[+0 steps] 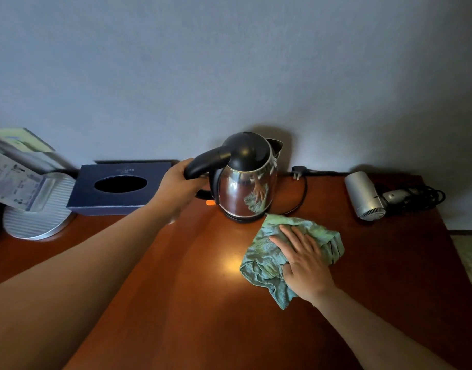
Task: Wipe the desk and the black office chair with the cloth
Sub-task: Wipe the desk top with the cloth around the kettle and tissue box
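Observation:
A crumpled green cloth point(266, 259) lies on the reddish-brown wooden desk point(192, 303), just in front of a steel kettle point(246, 182). My right hand point(303, 259) presses flat on the cloth with straight fingers. My left hand point(180, 185) grips the kettle's black handle; the kettle stands near the wall. The black office chair is not in view.
A dark blue tissue box point(117, 188) sits left of the kettle. A round silver stand point(40, 209) with leaflets is at the far left. A silver hair dryer point(365, 194) with coiled cord lies at the back right. The kettle's plug and cord point(300, 182) trail behind it.

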Motion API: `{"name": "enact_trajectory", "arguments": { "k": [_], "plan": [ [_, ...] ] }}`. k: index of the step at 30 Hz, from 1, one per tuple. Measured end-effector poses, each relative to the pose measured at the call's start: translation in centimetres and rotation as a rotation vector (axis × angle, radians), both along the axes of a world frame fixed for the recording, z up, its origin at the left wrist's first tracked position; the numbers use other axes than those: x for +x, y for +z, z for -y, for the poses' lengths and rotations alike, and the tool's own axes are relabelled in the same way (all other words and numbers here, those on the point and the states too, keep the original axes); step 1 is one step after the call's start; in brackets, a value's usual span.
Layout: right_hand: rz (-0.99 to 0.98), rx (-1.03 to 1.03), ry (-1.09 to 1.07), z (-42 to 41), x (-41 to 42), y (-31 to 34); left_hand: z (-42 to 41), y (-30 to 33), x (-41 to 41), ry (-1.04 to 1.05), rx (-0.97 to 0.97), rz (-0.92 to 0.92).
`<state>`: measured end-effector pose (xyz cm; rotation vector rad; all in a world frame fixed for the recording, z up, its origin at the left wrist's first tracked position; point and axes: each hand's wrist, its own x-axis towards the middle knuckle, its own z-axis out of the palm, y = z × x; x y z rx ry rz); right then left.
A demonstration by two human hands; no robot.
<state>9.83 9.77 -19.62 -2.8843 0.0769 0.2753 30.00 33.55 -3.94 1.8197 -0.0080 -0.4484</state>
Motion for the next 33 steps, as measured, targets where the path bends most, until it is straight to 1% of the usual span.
{"name": "enact_trajectory", "arguments": {
  "k": [4,8,14,18,22,24,26,27,28,29,30,31,33],
  "plan": [
    [-0.002,-0.030,0.001,-0.1,0.3,0.3,-2.7,0.2,0.4,0.069,0.031,-0.005],
    [-0.024,-0.025,-0.008,-0.5,0.5,0.4,-5.9,0.2,0.8,0.127,0.088,0.028],
    [-0.022,-0.009,-0.018,-0.9,2.5,0.9,-7.9,0.1,1.3,0.179,0.111,0.059],
    [-0.025,0.030,-0.032,-1.0,5.4,1.4,-8.0,-0.7,0.7,0.159,0.203,0.161],
    [-0.070,0.047,-0.048,-1.3,6.6,1.6,-7.8,-2.1,-0.1,0.247,0.308,0.190],
    [-0.078,0.044,-0.040,-1.3,6.3,1.8,-7.4,-3.9,-1.1,0.370,0.392,0.117],
    [-0.094,0.052,-0.029,-1.2,6.1,2.2,-6.5,-6.0,-3.1,0.498,0.530,-0.087],
    [-0.108,0.069,-0.028,-1.2,6.1,2.4,-5.8,-7.0,-4.3,0.498,0.576,-0.184],
    [-0.118,0.094,-0.033,-1.1,6.2,2.6,-4.8,-7.9,-5.5,0.427,0.601,-0.243],
    [-0.114,0.117,-0.043,-1.0,6.1,2.7,-3.4,-8.5,-6.8,0.308,0.612,-0.258],
    [-0.092,0.134,-0.057,-1.0,6.1,2.7,-2.0,-9.1,-7.9,0.185,0.624,-0.225],
    [-0.059,0.143,-0.074,-1.0,6.0,2.7,-0.5,-9.4,-8.8,0.070,0.625,-0.161],
    [-0.010,0.125,-0.099,-1.1,5.6,2.5,3.0,-10.0,-9.8,-0.164,0.607,0.044]
  ]
}}
